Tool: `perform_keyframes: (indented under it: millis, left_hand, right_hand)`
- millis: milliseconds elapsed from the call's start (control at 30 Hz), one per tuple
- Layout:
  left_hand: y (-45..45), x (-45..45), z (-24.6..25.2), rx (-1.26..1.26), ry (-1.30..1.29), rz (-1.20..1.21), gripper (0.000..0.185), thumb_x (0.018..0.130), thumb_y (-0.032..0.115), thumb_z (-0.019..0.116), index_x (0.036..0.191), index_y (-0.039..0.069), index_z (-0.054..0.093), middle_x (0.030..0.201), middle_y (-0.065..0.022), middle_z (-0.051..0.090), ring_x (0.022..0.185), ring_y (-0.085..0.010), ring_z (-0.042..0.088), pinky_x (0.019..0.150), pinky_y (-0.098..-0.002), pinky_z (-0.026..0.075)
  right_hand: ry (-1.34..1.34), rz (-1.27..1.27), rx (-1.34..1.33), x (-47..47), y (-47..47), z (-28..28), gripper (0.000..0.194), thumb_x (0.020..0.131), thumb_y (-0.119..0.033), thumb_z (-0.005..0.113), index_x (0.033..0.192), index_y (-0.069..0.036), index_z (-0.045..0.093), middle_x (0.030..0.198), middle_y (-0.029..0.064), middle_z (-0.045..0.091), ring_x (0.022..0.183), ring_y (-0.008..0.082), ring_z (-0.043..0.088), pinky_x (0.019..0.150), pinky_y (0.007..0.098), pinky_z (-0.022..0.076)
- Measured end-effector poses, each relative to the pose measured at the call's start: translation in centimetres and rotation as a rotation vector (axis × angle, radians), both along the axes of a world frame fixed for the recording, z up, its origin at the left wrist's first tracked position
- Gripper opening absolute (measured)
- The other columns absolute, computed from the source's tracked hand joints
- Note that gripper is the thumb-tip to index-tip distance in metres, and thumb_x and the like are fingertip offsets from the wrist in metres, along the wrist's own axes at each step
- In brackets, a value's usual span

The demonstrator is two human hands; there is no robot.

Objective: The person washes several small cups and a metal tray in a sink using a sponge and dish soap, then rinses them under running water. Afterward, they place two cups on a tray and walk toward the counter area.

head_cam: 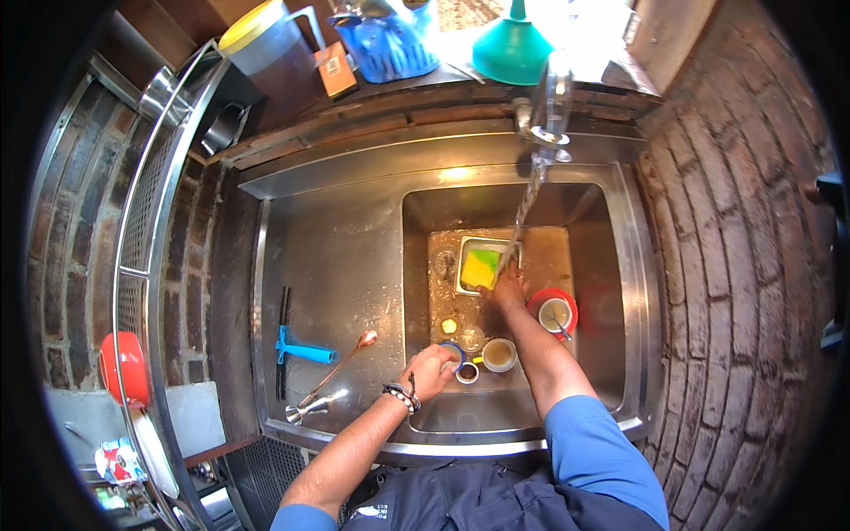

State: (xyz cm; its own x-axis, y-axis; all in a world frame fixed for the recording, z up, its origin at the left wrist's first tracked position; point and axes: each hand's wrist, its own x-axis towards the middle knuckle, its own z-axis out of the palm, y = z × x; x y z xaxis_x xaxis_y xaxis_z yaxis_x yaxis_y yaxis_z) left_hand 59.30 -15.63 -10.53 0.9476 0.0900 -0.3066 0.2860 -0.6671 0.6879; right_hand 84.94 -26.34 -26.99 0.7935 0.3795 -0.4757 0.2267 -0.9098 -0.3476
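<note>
My left hand (430, 367) grips a blue-rimmed cup (454, 353) at the front left of the steel sink basin (591, 372). Running water falls on or beside my right hand (510, 287), at the right side of a small rectangular metal pan (459, 267). In that pan lies a yellow and green sponge (479, 267); the hand's fingers are partly hidden by the water. Close to my left hand stand a small cup of dark liquid (467, 373), a tub of cloudy liquid (499, 355) and a clear glass (471, 338). A red bowl (574, 312) holds a white cup (554, 314) with a utensil in it.
A faucet (551, 136) reaches over the basin. On the left drainboard (332, 232) lie a blue-handled squeegee (309, 352), a copper bar spoon (339, 368) and a metal jigger (305, 411). The back ledge holds a pitcher (279, 66), a blue basket (392, 50) and a green funnel (512, 53).
</note>
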Motion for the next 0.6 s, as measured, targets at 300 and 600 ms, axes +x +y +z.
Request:
perform_keyframes:
  millis: [300,600]
  left_hand:
    - [0.9,-0.8,-0.3,-0.084,-0.04,0.003,0.025,0.096,0.013,0.067,0.119,0.003,0.07,0.117,-0.018,0.068,0.116,-0.0352,0.066,0.103,-0.0428,0.052]
    - [1.2,-1.0,-0.7,-0.105,-0.055,-0.035,0.026,0.095,0.013,0.068,0.12,0.006,0.071,0.116,-0.0173,0.069,0.115,-0.0345,0.067,0.101,-0.0425,0.054]
  right_hand:
    - [-0.157,-0.235,0.483,-0.5,1.2,-3.3,0.08,0.067,-0.023,0.095,0.135,-0.012,0.055,0.124,0.0161,0.063,0.118,0.0384,0.062,0.105,0.0474,0.0473]
    - [-0.447,-0.298,0.899,-0.4,1.1,-0.3,0.054,0.068,0.006,0.086,0.115,-0.006,0.061,0.105,0.0125,0.065,0.1,0.0314,0.067,0.09,0.0411,0.0548]
